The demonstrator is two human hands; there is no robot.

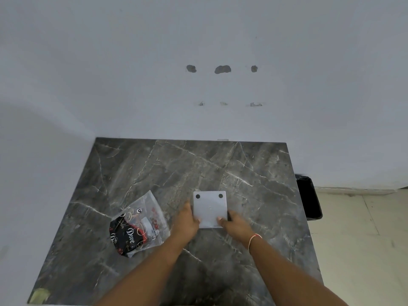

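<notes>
A white square slab with two black round dots near its far edge is held over the dark marble table. My left hand grips its left side, thumb on the near face. My right hand grips its right side, thumb on the lower right corner; a pale band circles that wrist. Both sets of fingers are hidden behind the slab.
A clear plastic bag holding a black and red "Dove" packet lies to the left of my hands. A black bin stands on the floor past the table's right edge. A white wall backs the table.
</notes>
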